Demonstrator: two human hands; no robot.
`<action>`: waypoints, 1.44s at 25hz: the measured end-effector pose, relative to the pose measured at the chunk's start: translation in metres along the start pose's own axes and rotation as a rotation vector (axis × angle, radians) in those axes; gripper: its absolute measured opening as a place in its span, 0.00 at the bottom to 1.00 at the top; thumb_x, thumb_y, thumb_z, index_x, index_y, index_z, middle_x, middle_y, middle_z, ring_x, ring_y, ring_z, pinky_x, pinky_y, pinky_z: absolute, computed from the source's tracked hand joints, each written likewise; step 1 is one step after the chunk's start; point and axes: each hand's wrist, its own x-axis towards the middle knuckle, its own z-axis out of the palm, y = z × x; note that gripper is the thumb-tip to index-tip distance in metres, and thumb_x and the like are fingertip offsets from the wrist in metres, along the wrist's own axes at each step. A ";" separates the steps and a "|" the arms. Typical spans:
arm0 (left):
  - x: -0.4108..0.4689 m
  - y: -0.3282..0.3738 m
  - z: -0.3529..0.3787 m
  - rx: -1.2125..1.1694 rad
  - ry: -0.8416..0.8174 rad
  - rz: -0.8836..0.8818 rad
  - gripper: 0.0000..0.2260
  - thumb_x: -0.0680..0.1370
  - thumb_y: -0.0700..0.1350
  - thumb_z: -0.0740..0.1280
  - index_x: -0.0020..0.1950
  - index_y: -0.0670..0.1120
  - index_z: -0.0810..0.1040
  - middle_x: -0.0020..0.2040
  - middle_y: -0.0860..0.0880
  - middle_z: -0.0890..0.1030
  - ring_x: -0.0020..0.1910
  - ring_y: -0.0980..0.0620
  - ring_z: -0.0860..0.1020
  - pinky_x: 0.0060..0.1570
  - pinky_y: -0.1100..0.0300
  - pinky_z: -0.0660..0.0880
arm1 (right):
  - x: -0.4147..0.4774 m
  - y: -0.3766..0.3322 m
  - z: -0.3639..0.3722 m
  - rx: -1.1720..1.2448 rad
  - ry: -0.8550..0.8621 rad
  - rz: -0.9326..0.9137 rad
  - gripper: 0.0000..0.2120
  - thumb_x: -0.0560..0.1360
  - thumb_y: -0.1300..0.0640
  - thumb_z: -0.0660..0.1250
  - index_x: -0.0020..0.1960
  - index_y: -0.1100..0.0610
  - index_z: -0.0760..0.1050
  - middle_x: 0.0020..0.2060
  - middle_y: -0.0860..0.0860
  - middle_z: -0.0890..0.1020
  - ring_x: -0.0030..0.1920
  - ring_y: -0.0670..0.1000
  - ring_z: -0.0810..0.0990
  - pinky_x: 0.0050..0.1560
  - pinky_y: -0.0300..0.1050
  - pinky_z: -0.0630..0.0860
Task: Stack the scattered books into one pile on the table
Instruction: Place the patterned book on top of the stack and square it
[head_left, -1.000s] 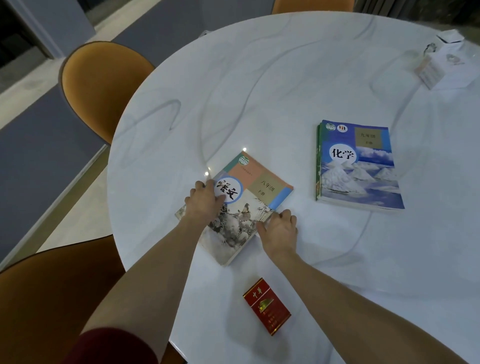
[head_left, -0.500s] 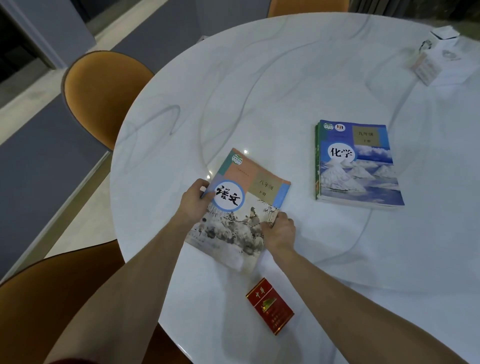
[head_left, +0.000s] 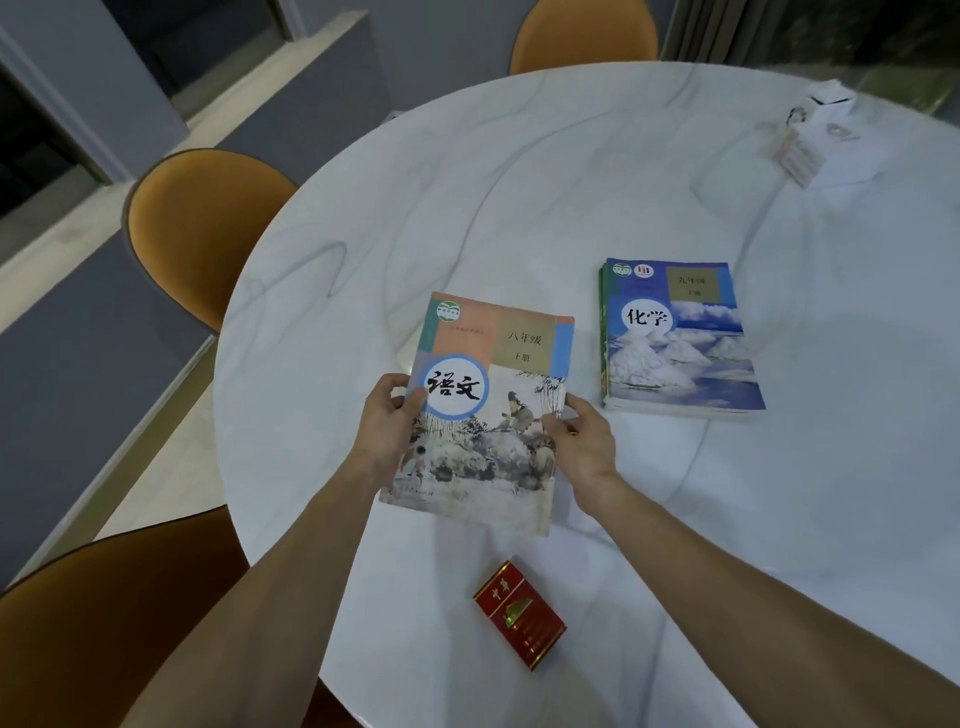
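Note:
A textbook with a pale landscape painting and a blue-ringed white circle on its cover (head_left: 493, 410) is held above the round white marble table (head_left: 519, 197), cover up and nearly square to me. My left hand (head_left: 389, 421) grips its left edge, thumb on the cover. On the right edge sits my right hand (head_left: 582, 439), fingers curled on it. To the right, a pile of books lies flat on the table, topped by a blue chemistry textbook (head_left: 680, 338) with white mounds; green edges of a book beneath show at its left side.
A red cigarette pack (head_left: 519, 621) lies on the table near me, below the held book. White boxes and a small pack (head_left: 815, 140) sit at the far right. Orange chairs stand at the left (head_left: 202, 228), the near left (head_left: 104, 623) and the far side (head_left: 582, 36).
The landscape book has come up off the table in both hands and turned from a slant to nearly straight. Both hands shifted from pressing on it to gripping its side edges.

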 end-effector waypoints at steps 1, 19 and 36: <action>0.001 0.005 0.010 0.002 -0.006 0.003 0.06 0.81 0.43 0.62 0.55 0.43 0.70 0.43 0.44 0.78 0.32 0.50 0.70 0.30 0.60 0.66 | 0.001 -0.004 -0.010 0.004 0.019 -0.001 0.18 0.78 0.59 0.64 0.67 0.56 0.70 0.47 0.58 0.80 0.44 0.53 0.76 0.44 0.41 0.71; 0.038 0.090 0.239 0.121 -0.037 -0.044 0.12 0.81 0.41 0.58 0.63 0.39 0.69 0.52 0.43 0.74 0.44 0.47 0.72 0.41 0.56 0.70 | 0.117 -0.042 -0.193 -0.059 0.354 -0.049 0.10 0.77 0.61 0.64 0.55 0.60 0.80 0.51 0.60 0.84 0.45 0.53 0.78 0.50 0.41 0.73; 0.086 0.060 0.301 0.632 0.151 0.179 0.09 0.80 0.41 0.61 0.52 0.37 0.78 0.55 0.38 0.74 0.56 0.40 0.72 0.51 0.53 0.72 | 0.193 -0.018 -0.215 -0.240 0.343 -0.072 0.09 0.76 0.65 0.64 0.51 0.67 0.81 0.49 0.64 0.84 0.45 0.58 0.80 0.54 0.48 0.77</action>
